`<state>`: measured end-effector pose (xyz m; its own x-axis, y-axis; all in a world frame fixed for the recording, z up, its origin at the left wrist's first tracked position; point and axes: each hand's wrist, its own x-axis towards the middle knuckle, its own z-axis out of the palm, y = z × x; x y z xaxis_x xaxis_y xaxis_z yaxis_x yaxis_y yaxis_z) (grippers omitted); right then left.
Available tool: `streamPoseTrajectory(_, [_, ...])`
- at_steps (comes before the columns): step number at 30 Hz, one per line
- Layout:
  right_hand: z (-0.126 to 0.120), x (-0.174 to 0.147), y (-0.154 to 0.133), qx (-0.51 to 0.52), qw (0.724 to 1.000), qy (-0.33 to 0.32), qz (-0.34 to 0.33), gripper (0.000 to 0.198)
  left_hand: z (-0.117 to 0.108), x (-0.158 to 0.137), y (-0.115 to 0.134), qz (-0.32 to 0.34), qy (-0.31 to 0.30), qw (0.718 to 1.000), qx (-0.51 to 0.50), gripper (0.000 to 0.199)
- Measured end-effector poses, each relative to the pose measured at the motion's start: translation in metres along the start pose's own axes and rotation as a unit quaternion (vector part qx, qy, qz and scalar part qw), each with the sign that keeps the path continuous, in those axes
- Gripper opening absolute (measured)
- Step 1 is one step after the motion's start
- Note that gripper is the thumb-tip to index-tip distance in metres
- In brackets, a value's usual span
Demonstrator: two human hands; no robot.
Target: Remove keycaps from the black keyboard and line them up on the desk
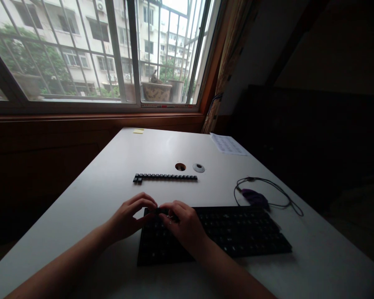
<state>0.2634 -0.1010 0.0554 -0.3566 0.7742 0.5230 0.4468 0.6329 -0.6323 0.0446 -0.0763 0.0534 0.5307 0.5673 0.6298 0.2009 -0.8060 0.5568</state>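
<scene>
A black keyboard point(237, 232) lies on the white table, with both of my hands over its upper left part. My left hand point(132, 216) is curled, thumb and fingertips closed round a small dark keycap point(157, 211) at the keyboard's top left edge. Right beside it, my right hand point(183, 222) has its fingers bent in a pinch. A small shiny bit shows by its thumb, but what it holds is too dark to make out. Beyond the keyboard, loose black keycaps point(165, 177) stand in a long row, with two more in front of its left end.
A dark cable point(277, 185) loops around a purple cloth-like item point(254, 198) behind the keyboard's right end. Farther back are a round table hole point(180, 167), a loose round cover point(198, 167), a printed sheet point(228, 144) and yellow notes point(139, 131). A barred window point(134, 54) stands beyond.
</scene>
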Motion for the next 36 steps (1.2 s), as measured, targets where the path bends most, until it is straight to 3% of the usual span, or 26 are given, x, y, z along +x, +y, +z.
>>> streamPoseTrajectory(36, [0.0002, -0.0009, 0.0040, 0.001, 1.000, -0.009, 0.011, 0.017, 0.0008, 0.0019, 0.0003, -0.011, 0.002, 1.000, -0.017, 0.019])
